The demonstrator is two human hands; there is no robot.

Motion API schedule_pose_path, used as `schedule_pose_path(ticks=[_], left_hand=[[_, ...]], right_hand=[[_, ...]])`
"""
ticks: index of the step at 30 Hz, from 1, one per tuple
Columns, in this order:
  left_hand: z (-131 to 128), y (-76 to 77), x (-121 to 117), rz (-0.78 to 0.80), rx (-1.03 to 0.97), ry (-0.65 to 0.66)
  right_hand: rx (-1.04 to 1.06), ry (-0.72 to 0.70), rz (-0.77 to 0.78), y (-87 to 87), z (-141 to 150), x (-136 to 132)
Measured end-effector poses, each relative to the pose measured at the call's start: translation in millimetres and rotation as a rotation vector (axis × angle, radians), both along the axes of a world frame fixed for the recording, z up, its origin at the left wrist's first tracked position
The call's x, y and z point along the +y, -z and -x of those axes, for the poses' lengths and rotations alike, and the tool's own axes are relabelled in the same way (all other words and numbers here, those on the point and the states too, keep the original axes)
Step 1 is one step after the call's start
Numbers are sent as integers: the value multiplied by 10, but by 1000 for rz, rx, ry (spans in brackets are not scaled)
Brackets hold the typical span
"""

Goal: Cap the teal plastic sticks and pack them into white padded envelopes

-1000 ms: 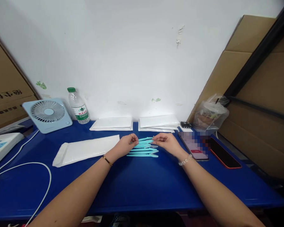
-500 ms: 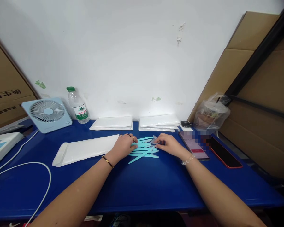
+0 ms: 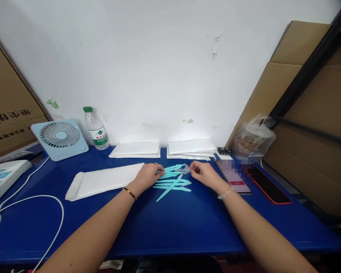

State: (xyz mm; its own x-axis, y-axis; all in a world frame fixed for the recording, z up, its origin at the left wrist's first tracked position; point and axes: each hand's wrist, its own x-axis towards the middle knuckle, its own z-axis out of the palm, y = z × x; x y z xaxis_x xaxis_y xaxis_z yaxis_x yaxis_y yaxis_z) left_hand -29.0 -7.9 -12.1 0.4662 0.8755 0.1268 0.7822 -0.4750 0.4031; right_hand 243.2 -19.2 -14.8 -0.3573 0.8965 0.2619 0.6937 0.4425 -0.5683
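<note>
Several teal eyebrow razors lie in a loose, crossing pile on the blue table. My left hand is at the left end of the pile, thumb and fingers closed on the handle of a razor. Facing it, my right hand pinches at the edge of some small clear plastic caps near the razors' right ends. Exactly how many caps it grips is hidden by the fingers. A long white padded envelope lies left of my left hand, partly behind it.
Two stacks of white envelopes lie along the wall. A fan, a water bottle and a power strip with a white cable stand left. Two phones and a bagged drink cup are right.
My right hand has shifted slightly right, with clear caps by its fingertips. One crossing razor on top of the pile has turned a little. The view has tilted slightly.
</note>
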Motion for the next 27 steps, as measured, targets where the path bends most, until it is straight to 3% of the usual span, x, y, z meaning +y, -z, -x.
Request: schedule_pose_path(ticks=[6, 14, 18, 23, 27], left_hand=[[-9, -74, -32, 75, -117, -36], [-38, -62, -37, 117, -172, -22], [-73, -89, -93, 164, -219, -5], [-99, -140, -165, 193, -182, 66], [-85, -115, -121, -19, -9, 16]], right_hand=[[371, -16, 164, 85, -61, 72], [472, -54, 195, 53, 70, -2], [515, -142, 288, 0, 118, -60], [368, -217, 325, -29, 30, -58], [104, -110, 55, 26, -27, 23]])
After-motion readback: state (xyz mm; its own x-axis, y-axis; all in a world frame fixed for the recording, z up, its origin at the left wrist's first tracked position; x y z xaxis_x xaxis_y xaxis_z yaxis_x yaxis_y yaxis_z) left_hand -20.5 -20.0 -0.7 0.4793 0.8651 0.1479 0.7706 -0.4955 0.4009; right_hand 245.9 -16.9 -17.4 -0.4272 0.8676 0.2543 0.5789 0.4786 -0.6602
